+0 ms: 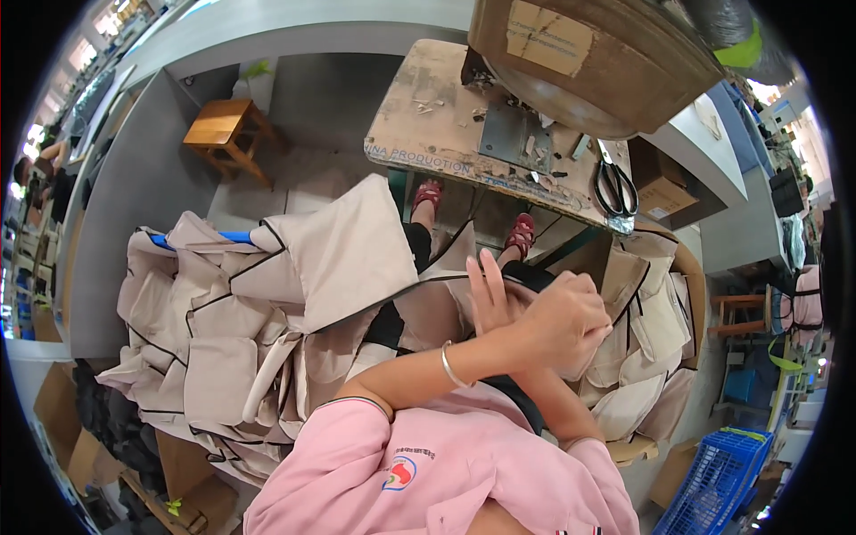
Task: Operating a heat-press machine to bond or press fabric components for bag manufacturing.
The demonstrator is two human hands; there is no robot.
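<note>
My forearms cross in front of me, the left over the right. My left hand (571, 323), past a silver bangle, is closed at the right side; what its fingers hold, if anything, is hidden. My right hand (490, 296) lies to its left with fingers stretched out and apart, partly covered by the left wrist. Just beyond and left of the hands, a beige fabric piece with black edging (357, 259) lies across my lap. Its black edge runs up close to my right hand. A pile of similar beige edged pieces (223, 348) spreads at my left.
A worn worktable (419, 116) ahead bears black-handled scissors (613, 183), a metal plate (513, 138), scraps and a large cardboard box (588, 62). More beige pieces (637, 330) fill a container at right. A wooden stool (227, 125) stands far left, a blue crate (713, 481) lower right.
</note>
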